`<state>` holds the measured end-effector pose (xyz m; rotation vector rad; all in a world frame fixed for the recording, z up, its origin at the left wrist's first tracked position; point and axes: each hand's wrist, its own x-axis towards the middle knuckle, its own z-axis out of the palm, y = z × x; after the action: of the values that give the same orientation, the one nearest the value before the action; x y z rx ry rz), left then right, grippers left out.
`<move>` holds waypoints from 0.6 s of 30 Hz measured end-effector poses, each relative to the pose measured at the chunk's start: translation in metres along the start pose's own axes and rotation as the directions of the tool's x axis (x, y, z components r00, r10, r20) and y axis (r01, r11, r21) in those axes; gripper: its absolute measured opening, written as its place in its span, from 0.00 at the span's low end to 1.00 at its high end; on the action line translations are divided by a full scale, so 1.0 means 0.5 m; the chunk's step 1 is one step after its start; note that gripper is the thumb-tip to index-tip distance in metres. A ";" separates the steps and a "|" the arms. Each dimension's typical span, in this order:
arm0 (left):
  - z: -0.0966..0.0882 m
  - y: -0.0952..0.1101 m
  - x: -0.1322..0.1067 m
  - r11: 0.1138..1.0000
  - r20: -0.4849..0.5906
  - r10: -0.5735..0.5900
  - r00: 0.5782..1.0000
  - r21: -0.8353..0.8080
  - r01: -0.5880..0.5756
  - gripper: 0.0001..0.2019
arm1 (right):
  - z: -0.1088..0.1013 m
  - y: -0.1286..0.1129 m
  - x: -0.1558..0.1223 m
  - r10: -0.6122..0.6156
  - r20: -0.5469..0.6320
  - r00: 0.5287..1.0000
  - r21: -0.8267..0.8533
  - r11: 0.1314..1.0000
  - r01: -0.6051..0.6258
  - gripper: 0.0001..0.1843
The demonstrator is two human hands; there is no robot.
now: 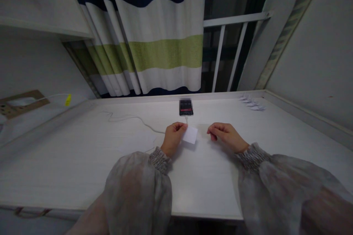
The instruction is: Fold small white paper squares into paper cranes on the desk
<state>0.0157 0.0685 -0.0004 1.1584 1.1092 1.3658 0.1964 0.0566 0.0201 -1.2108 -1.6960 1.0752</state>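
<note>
My left hand (174, 137) pinches a small square sheet of white paper (191, 135) by its left side, thumb on top. The sheet is held slightly tilted over the white desk (204, 187). To the right of the paper, and apart from it, my right hand (224, 136) has its fingers curled and the thumb against the forefinger. Nothing shows between those fingertips. Just beyond the paper lies a phone (186, 107), its screen blurred out, with a white cable (145, 122) running from its near end behind my left hand.
Several small folded white paper pieces (252, 103) sit in the desk's far right corner. Faint white sheets (139, 142) lie left of my left hand. A brown box (26, 103) with a yellow-tagged cord is at the left wall. A striped curtain (165, 51) hangs behind the desk.
</note>
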 end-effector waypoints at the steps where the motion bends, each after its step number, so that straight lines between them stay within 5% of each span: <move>1: 0.001 -0.001 0.000 1.000 0.014 -0.003 1.000 0.013 0.003 0.10 | 0.004 -0.001 -0.001 -0.019 -0.006 1.000 0.003 1.000 0.019 0.14; 5: 0.014 -0.003 -0.011 0.998 0.116 0.008 0.993 0.058 -0.015 0.10 | 0.028 -0.006 -0.008 -0.099 0.065 0.993 0.016 0.995 0.099 0.14; 8: 0.020 -0.002 -0.018 0.995 0.178 0.022 0.984 0.096 -0.040 0.10 | 0.040 -0.004 -0.011 -0.052 0.094 0.994 0.059 0.997 0.046 0.12; 18: 0.021 0.006 -0.021 0.999 0.181 -0.036 0.983 -0.008 0.038 0.12 | 0.033 0.003 0.001 0.081 0.018 0.997 0.285 0.955 -0.083 0.11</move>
<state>0.0264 0.0583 0.0031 1.2216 0.9865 1.2108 0.1819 0.0540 0.0131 -1.0982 -1.4442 1.3250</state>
